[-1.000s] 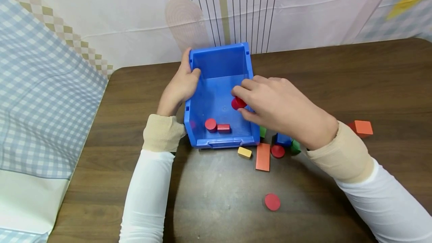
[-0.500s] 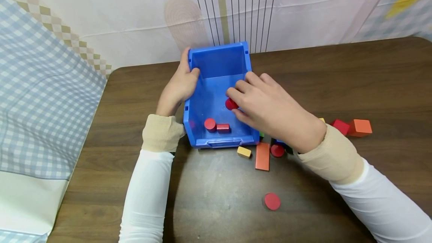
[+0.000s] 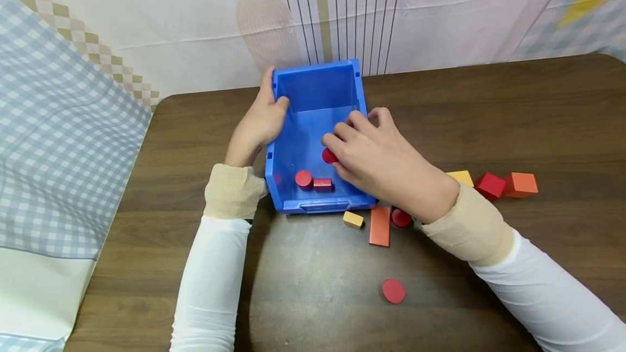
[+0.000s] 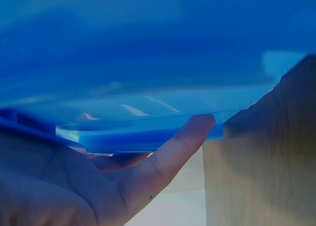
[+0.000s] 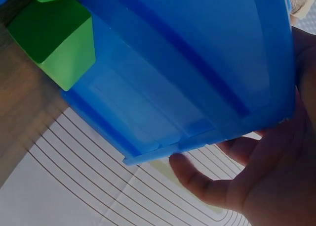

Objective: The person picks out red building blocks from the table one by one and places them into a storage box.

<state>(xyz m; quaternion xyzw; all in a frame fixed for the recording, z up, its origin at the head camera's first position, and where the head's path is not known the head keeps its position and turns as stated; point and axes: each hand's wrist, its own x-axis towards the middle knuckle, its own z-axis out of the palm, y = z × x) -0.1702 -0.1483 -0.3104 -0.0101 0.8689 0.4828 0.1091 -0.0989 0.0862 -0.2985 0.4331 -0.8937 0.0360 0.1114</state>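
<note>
Red piece [image 3: 329, 155] partly behind right hand [image 3: 380, 161]

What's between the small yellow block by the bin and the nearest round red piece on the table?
An orange block lies between them, seen in the head view.

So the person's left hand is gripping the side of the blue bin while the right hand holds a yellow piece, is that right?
Not quite: the head view shows a red piece, not a yellow one, in the right hand. The rest is right: the left hand grips the side of the blue bin.
</note>
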